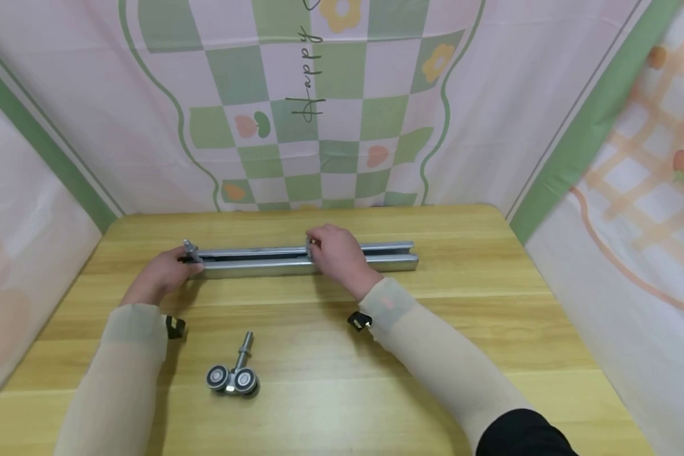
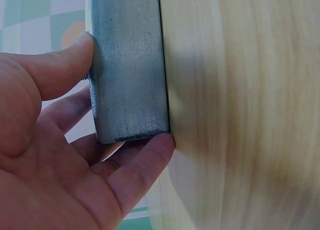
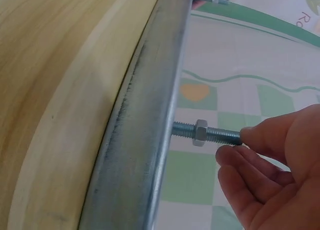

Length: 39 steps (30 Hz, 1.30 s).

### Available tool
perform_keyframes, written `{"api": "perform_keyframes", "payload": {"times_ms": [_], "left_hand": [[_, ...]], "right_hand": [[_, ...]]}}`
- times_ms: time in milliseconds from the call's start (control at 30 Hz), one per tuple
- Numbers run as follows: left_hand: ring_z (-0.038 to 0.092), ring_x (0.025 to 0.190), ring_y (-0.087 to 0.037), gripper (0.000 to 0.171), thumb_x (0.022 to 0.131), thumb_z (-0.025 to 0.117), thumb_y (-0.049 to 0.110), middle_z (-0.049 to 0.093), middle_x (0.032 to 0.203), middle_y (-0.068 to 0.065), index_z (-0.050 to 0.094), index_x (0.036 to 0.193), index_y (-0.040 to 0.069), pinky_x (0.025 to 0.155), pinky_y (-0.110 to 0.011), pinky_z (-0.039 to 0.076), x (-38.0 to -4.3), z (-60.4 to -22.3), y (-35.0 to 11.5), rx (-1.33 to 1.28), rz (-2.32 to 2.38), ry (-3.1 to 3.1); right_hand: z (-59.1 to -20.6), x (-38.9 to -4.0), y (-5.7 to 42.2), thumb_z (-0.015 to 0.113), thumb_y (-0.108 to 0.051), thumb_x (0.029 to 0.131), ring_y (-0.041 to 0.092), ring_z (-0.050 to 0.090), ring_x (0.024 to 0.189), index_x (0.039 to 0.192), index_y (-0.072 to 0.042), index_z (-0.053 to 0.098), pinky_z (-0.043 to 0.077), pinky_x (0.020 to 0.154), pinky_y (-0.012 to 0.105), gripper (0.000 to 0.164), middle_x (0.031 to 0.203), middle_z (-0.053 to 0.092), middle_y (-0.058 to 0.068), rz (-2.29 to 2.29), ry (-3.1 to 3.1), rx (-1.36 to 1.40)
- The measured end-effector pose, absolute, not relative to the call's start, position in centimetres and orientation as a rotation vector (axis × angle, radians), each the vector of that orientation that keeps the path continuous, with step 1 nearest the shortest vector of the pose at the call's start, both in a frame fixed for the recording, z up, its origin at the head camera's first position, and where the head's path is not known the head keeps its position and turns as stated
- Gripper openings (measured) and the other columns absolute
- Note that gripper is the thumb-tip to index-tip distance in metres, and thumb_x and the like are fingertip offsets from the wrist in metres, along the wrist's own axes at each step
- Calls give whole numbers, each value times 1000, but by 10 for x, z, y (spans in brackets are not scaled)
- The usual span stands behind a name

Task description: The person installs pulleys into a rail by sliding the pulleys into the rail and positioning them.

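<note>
A silver metal channel rail (image 1: 262, 268) lies lengthwise across the table, its slot facing up. My left hand (image 1: 170, 272) grips the rail's left end; in the left wrist view the thumb rests on the top edge and the fingers curl round the end. Beside that hand a threaded bolt (image 1: 190, 249) sticks up from the slot. About midway along the rail, my right hand (image 3: 285, 165) pinches the tip of another upright bolt (image 3: 201, 133), which carries a hex nut. Whatever these bolts join inside the rail is hidden.
A loose roller trolley (image 1: 232, 380) with wheels and a threaded bolt lies on the wooden table (image 1: 330, 392), nearer me than the rail. Patterned cloth (image 1: 342, 126) hangs behind the table and on both sides.
</note>
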<state>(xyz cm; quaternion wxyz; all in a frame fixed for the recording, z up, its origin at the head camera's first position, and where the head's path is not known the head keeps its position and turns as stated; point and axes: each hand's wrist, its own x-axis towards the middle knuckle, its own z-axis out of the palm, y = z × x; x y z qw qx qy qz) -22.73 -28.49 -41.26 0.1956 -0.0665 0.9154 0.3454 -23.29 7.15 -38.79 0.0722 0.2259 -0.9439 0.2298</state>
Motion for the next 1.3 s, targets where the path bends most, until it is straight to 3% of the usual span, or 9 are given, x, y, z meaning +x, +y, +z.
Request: {"api": "perform_keyframes", "payload": {"times_ms": [433,800,1033,1300], "left_hand": [[13,140,-57,77,102,54,42,13,158,-32,17,159,5,108,-72,15,-228,-411,-284,-199,1025,2549],[12,140,-57,79,101,55,43,12,159,-31,15,159,6,108,-72,15,-229,-413,-285,-200,1022,2546],[12,140,-57,81,101,56,45,12,159,-31,16,159,7,108,-73,15,-230,-412,-285,-217,1038,2533],[12,141,-57,81,100,56,44,12,160,-30,15,159,7,108,-72,14,-230,-413,-286,-204,1044,2529]], "right_hand": [[-393,-238,68,55,-5,98,26,64,108,118,-4,73,52,94,38,27,115,69,12,589,-2828,743],[-391,-235,66,58,-12,98,27,61,114,123,-5,69,50,97,40,28,122,66,12,690,-2870,705],[-383,-221,66,54,-23,101,28,43,136,146,-3,47,35,112,39,50,148,48,13,916,-2806,698],[-373,-197,56,53,-46,102,24,31,144,157,-8,29,25,116,37,71,159,32,7,1202,-2948,838]]}}
